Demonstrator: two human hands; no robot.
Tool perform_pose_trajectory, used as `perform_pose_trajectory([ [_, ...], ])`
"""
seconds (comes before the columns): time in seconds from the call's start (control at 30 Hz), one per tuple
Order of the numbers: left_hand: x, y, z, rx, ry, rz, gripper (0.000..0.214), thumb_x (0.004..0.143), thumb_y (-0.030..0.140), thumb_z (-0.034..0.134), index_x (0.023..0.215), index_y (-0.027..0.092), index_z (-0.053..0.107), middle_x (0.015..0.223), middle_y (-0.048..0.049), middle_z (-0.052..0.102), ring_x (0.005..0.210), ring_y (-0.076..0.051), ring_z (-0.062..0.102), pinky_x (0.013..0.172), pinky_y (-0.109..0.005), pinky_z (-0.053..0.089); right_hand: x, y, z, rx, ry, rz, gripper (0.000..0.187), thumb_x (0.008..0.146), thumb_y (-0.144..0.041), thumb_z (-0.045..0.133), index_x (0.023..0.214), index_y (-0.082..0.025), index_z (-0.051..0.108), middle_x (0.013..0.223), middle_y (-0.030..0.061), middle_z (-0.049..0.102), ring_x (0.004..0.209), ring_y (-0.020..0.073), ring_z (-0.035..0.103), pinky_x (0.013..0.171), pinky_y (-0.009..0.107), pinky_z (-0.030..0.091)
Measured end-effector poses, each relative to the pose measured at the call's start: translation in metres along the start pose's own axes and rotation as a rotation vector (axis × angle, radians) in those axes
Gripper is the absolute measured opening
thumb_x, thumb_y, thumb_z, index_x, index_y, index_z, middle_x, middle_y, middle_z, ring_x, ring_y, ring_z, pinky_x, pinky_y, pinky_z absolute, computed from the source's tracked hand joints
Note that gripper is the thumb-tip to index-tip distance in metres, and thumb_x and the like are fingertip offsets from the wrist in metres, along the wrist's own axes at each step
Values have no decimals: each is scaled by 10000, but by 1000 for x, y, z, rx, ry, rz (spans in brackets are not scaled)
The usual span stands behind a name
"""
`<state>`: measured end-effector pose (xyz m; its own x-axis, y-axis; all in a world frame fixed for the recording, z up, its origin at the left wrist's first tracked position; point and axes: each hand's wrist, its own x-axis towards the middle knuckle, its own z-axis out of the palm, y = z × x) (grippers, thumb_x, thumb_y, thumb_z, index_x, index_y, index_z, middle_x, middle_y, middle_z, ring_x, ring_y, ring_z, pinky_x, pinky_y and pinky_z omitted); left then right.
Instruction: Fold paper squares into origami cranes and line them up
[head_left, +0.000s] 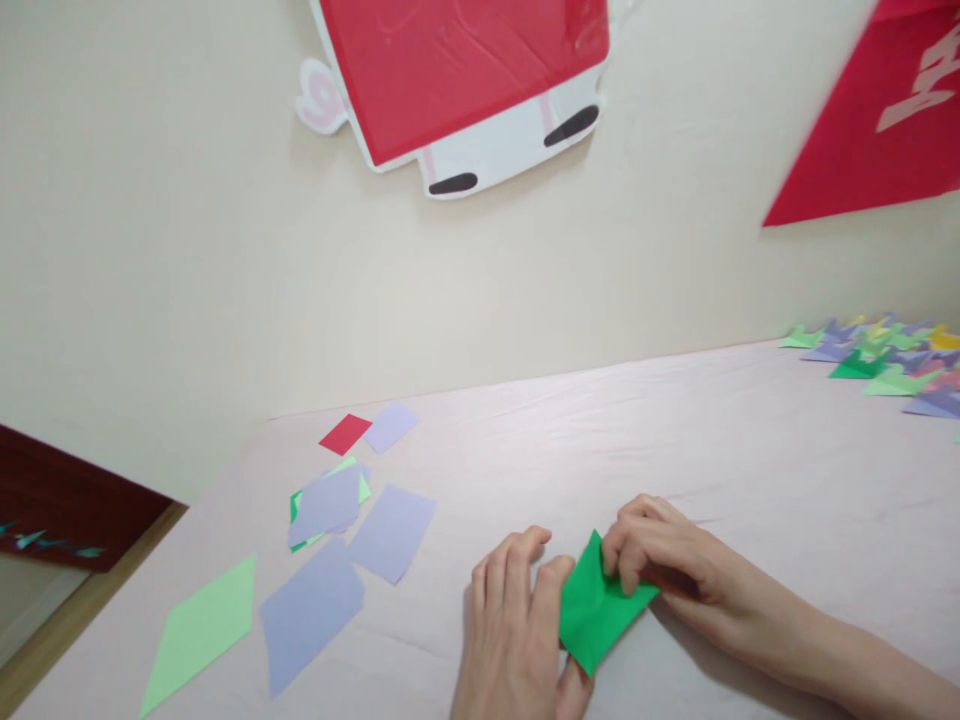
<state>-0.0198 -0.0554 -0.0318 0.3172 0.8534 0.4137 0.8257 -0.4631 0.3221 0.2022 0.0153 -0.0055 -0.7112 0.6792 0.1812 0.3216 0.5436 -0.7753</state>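
Observation:
A partly folded sheet of green origami paper (600, 610) is between my two hands, low in the view and right of the middle. My left hand (514, 620) has its index finger at the paper's left edge and its thumb at the lower corner; the other fingers stretch forward. Curled fingers of my right hand (667, 555) press on the upper right part of the sheet, gripping it there. The fold under those fingers is partly hidden.
On the pale tablecloth (585, 450) to the left lie a light green sheet (202, 630), a lavender sheet (311, 615), a stack of papers (326, 505) and a red sheet (345, 434). Folded paper figures (892, 360) crowd the far right. A wall (600, 280) rises behind.

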Motion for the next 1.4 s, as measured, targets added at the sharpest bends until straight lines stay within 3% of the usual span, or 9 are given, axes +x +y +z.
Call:
perform_pose_trajectory([
  [0.13, -1, 3, -1, 45, 15, -5, 749, 695, 108, 530, 1421, 142, 351, 1401, -177, 451, 1257, -318, 432, 970, -477, 416, 2, -5, -1, -58, -58, -61, 249, 894, -70, 427, 757, -229, 562, 1032, 33, 659, 1044, 211, 521, 898, 387, 436],
  [0.3, 0, -1, 0, -13, 1, 39, 504, 679, 84, 506, 1156, 221, 589, 1383, -105, 519, 1257, -312, 442, 943, -491, 408, 2, -10, -4, -63, -62, -32, 252, 847, -40, 445, 750, -230, 577, 1023, 30, 663, 1057, 216, 521, 904, 403, 439],
  [0.53, 23, -2, -18, -39, 95, 199, 150, 839, 94, 481, 842, 210, 577, 817, -16, 681, 973, -210, 629, 951, -434, 404, 6, -33, 3, -291, 28, -122, 113, 805, -163, 542, 875, -234, 595, 938, 43, 659, 881, 214, 561, 824, 362, 456],
  [0.63, 42, 9, -35, -123, 75, 105, 102, 911, 154, 464, 897, 213, 547, 723, 17, 632, 680, -148, 608, 833, -359, 469, 9, -35, 8, -186, 209, 40, 225, 909, -287, 484, 700, -211, 516, 670, 6, 567, 634, 158, 507, 599, 267, 419],
  [0.77, 56, 18, -43, -135, 134, -166, 315, 893, 194, 546, 1197, 205, 463, 943, -45, 651, 876, -195, 625, 734, -322, 502, 12, -26, 10, 297, 245, 351, 268, 921, -427, 460, 759, -212, 469, 591, -49, 479, 519, 114, 467, 484, 208, 384],
  [0.87, 49, 18, -32, 23, 111, -1, 432, 874, 216, 565, 1289, 185, 451, 1240, -131, 581, 1115, -272, 560, 895, -445, 463, 12, -16, 12, 414, 203, 457, 173, 868, -359, 511, 964, -218, 484, 536, -89, 467, 440, 103, 450, 420, 184, 335],
  [1.0, 30, 15, -5, 13, -74, 183, 564, 753, 543, 686, 1181, 198, 563, 1215, -87, 632, 1044, -294, 592, 874, -450, 470, 11, -8, 8, 301, 143, 539, 468, 847, -274, 491, 1299, -202, 393, 496, -99, 524, 379, 127, 486, 408, 199, 357],
  [1.23, 31, 15, 6, 92, -16, 223, 371, 781, 416, 692, 1031, 155, 608, 1051, -62, 688, 900, -250, 612, 816, -416, 470, -6, -3, -23, 16, -14, 196, 215, 927, -225, 440, 987, -219, 647, 868, 48, 675, 801, 179, 631, 743, 279, 511],
  [1.4, 38, 15, 1, 69, 11, 251, 187, 867, 324, 585, 953, 160, 611, 960, -54, 689, 845, -228, 607, 797, -408, 455, -16, -2, -11, -223, 59, -10, 261, 896, -97, 478, 1034, -242, 645, 1028, 75, 618, 931, 186, 585, 777, 277, 499],
])
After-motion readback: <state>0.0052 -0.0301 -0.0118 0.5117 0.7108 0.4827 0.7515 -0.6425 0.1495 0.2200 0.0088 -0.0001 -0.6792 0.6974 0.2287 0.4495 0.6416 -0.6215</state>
